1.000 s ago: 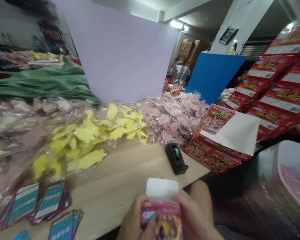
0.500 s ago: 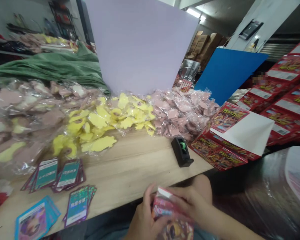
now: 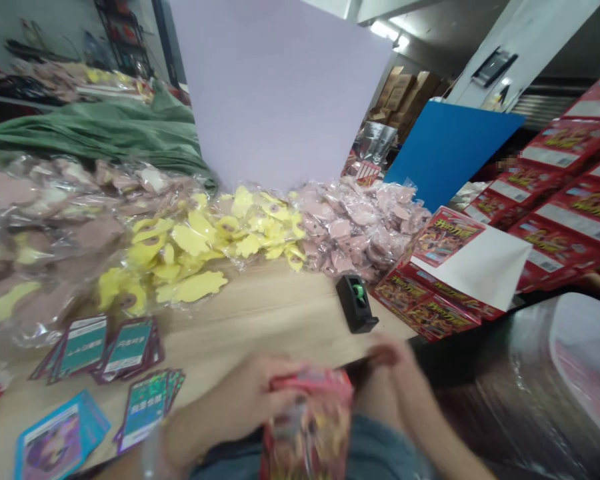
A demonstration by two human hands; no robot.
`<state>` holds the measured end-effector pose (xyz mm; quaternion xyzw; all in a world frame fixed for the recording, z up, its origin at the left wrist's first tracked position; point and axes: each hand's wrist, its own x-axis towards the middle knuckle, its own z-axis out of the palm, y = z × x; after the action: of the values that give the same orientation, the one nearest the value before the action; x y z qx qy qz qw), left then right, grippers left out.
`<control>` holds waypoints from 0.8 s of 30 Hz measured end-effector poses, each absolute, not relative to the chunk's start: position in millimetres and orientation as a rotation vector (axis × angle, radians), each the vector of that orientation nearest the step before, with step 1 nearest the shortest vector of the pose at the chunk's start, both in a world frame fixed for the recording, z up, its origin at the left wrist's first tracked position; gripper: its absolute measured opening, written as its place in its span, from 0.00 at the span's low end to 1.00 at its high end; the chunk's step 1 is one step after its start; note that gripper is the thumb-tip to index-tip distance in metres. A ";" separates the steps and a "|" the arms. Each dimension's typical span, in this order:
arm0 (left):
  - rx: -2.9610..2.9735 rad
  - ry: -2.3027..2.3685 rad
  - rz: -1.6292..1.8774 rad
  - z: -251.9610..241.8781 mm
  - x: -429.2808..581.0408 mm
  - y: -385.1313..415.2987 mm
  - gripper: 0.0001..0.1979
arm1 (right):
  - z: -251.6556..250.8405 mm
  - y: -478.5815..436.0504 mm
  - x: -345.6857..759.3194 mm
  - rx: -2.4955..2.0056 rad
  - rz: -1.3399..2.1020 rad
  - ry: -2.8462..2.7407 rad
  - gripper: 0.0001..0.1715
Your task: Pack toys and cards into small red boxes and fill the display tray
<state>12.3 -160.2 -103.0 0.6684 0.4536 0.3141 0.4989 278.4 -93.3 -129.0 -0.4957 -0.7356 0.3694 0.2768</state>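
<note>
My left hand (image 3: 250, 393) grips the top of a small red printed box (image 3: 310, 427) held upright below the wooden table's (image 3: 260, 320) near edge. My right hand (image 3: 397, 363) is blurred by motion just right of the box, near the table edge; I cannot make out its fingers or whether it touches the box. The box is smeared too, with its top closed. Stacks of teal and purple cards (image 3: 130, 353) lie on the table to the left of my left hand.
A black tape dispenser (image 3: 356, 304) stands near the table's right end. Bags of yellow shapes (image 3: 200, 247) and pink shapes (image 3: 360, 227) fill the back. Red boxes (image 3: 555, 193) pile up on the right, an open red carton (image 3: 445, 280) beside them. White and blue boards stand behind.
The box's white flap, up a second ago, is now shut. My left hand has shifted onto the box's top, and my right hand has lifted away to the right.
</note>
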 end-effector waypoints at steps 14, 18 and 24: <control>2.103 1.484 0.643 -124.6 29.6 -83.5 0.15 | -175.5 1.6 310.5 -1.635 1.436 -1.412 0.15; 2.137 1.503 0.611 -123.4 30.9 -79.7 0.15 | -177.8 -46.3 284.2 -1.574 1.326 -1.367 0.18; 2.294 1.517 0.447 -124.8 38.0 -88.5 0.25 | -144.5 -81.3 185.1 -1.290 1.444 -1.020 0.24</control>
<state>38.0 -88.5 -124.8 0.8104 0.5358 0.1579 0.1765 185.1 -81.3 -144.5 -0.5238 -0.4140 0.5863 0.4588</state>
